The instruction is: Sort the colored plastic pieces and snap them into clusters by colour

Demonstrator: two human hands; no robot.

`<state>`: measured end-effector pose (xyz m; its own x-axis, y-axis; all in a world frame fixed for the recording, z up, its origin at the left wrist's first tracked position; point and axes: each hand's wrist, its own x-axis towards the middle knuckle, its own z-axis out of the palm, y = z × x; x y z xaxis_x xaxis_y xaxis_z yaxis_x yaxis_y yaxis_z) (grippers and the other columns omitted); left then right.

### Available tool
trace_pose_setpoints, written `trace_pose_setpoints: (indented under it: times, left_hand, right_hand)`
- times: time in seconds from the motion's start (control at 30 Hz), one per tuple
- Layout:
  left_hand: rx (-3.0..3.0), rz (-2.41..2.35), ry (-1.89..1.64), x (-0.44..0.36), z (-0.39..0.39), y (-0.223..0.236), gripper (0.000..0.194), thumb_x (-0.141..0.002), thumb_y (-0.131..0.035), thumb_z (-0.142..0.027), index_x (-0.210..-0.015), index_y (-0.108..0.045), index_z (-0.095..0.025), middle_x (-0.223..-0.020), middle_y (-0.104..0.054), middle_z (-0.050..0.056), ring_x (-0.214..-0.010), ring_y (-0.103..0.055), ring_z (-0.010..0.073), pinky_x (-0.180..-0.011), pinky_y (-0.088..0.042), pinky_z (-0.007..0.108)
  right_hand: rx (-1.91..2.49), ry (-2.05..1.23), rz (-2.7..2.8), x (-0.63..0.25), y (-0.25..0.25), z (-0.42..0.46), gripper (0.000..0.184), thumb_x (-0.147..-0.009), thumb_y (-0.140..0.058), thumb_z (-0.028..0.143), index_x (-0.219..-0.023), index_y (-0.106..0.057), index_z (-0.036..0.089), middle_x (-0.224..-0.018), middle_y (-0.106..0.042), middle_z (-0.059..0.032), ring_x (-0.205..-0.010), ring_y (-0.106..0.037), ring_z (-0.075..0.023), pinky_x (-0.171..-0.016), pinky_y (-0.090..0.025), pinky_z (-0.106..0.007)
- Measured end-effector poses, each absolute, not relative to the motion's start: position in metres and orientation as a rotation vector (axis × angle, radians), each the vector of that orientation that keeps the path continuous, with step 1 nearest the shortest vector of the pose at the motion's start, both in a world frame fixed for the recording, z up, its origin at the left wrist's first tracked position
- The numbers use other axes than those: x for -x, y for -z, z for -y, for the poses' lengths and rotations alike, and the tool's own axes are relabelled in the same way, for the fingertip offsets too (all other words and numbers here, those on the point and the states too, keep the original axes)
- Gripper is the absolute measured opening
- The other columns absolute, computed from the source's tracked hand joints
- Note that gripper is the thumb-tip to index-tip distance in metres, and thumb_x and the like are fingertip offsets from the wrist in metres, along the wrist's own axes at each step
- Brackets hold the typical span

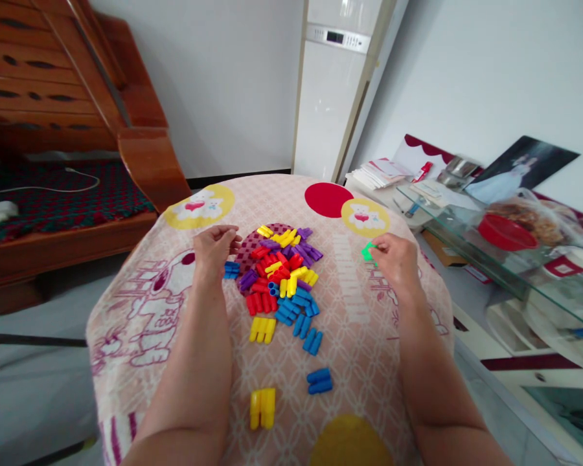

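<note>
A loose heap of plastic tube-shaped building blocks lies mid-table, with red blocks [262,303], purple blocks [307,252], yellow blocks [286,238] and blue blocks [288,309]. My right hand [395,259] pinches a green building block [368,252] above the cloth, to the right of the heap. Left of the heap is my left hand [215,249], its fingers partly bent and slightly apart, with nothing visible in them. Just beneath those fingers sits a small blue block [231,270]. Nearer to me lie a yellow block [263,408] and another blue block [319,380].
A patterned cloth [354,362] covers the round table. On the right, a glass shelf [486,259] carries a red bowl [508,231] and papers. A wooden bench [146,155] stands at left, and a white upright appliance [328,97] behind.
</note>
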<state>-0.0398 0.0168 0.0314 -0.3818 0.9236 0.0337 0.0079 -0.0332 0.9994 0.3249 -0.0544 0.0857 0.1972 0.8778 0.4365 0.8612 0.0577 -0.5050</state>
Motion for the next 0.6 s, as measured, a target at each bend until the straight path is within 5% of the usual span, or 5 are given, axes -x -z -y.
trace_pose_setpoints:
  times: [0.2, 0.6]
  left_hand:
    - [-1.029, -1.459, -1.504, 0.036, -0.015, -0.033, 0.025, -0.064, -0.061, -0.026, -0.084, -0.067, -0.011, -0.061, -0.064, 0.000, -0.048, -0.056, 0.0090, -0.048, -0.047, 0.018]
    - [-1.011, -1.431, -1.538, 0.037, -0.015, -0.035, 0.026, -0.064, -0.063, -0.027, -0.084, -0.068, -0.011, -0.061, -0.064, 0.000, -0.048, -0.056, 0.0088, -0.047, -0.046, 0.018]
  right_hand:
    - [2.091, 0.219, 1.621, -0.360, -0.081, 0.046, 0.015, -0.073, -0.060, 0.017, -0.074, -0.075, 0.018, -0.074, -0.075, -0.0069, -0.071, -0.068, -0.0211, -0.070, -0.047, -0.028]
    - [2.436, 0.337, 1.741, -0.345, -0.058, 0.034, 0.026, -0.089, -0.051, 0.021, -0.093, -0.076, 0.015, -0.093, -0.075, -0.0153, -0.084, -0.067, -0.0235, -0.069, -0.040, -0.029]
